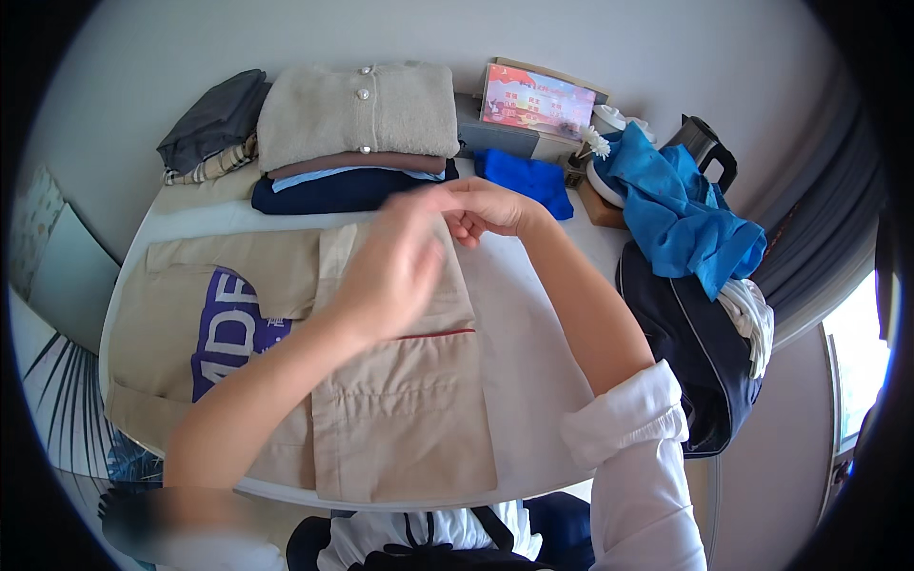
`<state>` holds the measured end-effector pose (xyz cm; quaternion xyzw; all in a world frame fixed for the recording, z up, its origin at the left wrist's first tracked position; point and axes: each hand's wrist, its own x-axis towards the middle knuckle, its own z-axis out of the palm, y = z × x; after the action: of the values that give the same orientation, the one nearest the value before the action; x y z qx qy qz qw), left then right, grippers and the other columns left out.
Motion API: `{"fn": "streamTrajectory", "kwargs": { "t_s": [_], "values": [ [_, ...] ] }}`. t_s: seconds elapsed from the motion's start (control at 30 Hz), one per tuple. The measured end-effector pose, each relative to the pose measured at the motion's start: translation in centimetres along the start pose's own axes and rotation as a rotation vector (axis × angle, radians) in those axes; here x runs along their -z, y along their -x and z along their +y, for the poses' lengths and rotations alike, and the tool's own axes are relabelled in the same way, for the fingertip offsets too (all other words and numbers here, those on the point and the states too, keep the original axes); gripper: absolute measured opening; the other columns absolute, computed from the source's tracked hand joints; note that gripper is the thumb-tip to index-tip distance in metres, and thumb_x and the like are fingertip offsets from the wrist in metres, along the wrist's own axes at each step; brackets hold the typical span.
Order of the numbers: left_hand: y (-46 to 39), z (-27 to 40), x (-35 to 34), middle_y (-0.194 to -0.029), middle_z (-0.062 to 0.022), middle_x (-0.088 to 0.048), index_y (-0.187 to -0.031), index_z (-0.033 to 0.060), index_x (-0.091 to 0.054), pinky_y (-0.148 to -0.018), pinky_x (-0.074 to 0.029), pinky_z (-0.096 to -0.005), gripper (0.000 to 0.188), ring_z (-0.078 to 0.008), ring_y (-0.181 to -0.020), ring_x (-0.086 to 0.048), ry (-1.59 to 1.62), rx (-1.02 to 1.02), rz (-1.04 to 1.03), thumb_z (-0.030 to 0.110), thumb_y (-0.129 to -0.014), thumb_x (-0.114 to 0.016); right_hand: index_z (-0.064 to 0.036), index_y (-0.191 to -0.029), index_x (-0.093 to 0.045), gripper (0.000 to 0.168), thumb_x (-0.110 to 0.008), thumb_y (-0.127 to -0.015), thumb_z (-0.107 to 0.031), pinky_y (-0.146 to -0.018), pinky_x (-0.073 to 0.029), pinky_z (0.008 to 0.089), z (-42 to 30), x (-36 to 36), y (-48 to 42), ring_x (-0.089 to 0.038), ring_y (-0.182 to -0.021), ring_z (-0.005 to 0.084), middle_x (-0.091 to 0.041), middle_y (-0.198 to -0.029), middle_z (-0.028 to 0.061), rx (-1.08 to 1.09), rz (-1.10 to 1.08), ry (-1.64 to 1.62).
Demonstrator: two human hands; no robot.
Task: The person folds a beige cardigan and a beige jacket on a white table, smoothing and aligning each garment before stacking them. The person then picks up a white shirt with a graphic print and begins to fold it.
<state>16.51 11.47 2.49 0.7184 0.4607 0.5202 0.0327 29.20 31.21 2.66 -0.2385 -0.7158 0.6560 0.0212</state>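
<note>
A beige cloth garment point(414, 428) lies spread on the white table point(535, 400), its right side folded inward as a long panel. Thin red trim crosses that panel, and a purple print with white lettering point(228, 321) shows on the left part. My left hand point(400, 264), blurred, is above the garment's upper part and covers some of it. Close behind it, my right hand point(493, 207) bends inward with curled fingers near the garment's top right edge. The two hands overlap in view, hiding some fingertips; whether either pinches cloth is unclear.
Behind the garment stands a stack of folded clothes with a beige button cardigan point(357, 114) on top. Dark folded clothing point(214, 121) is at left, blue folded cloth point(525, 182) at right. A crumpled blue garment point(678, 207), a black kettle point(703, 146) and a dark bag point(671, 342) crowd the right.
</note>
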Motion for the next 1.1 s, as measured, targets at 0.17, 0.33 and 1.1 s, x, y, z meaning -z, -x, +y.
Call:
{"fn": "streamTrajectory", "kwargs": {
  "t_s": [0.17, 0.33, 1.1],
  "values": [
    [-0.5, -9.5, -0.7, -0.102, -0.0166, -0.064, -0.121, 0.0018, -0.055, -0.086, -0.048, -0.0409, 0.026, -0.031, -0.099, -0.061, -0.243, 0.326, 0.21, 0.007, -0.096, -0.052, -0.003, -0.098, -0.065, 0.036, -0.064, -0.093, -0.039, -0.038, -0.043, 0.0278, 0.7, 1.6, -2.1, -0.056, -0.043, 0.0146, -0.058, -0.056, 0.0076, -0.096, -0.273, -0.112],
    [0.2, -8.3, -1.6, -0.089, -0.0119, -0.062, -0.106, -0.0005, -0.062, -0.077, -0.047, -0.0356, 0.02, -0.0258, -0.083, -0.059, -0.228, 0.301, 0.067, 0.014, -0.099, -0.051, -0.004, -0.098, -0.065, 0.035, -0.065, -0.092, -0.038, -0.036, -0.043, 0.0252, 0.6, 1.9, -1.2, -0.061, -0.043, 0.0163, -0.065, -0.06, 0.0145, -0.064, -0.284, -0.09],
    [0.4, -8.0, -2.1, -0.078, -0.0137, -0.063, -0.099, 0.0065, -0.053, -0.066, -0.048, -0.045, 0.014, -0.034, -0.074, -0.063, -0.583, 0.211, -0.19, 0.015, -0.092, -0.062, -0.011, -0.07, -0.061, 0.036, -0.073, -0.088, -0.04, -0.046, -0.048, 0.0259, -0.2, 1.0, -0.4, -0.061, -0.048, 0.014, -0.062, -0.059, 0.0047, -0.184, -0.118, 0.33]
  ]
}}
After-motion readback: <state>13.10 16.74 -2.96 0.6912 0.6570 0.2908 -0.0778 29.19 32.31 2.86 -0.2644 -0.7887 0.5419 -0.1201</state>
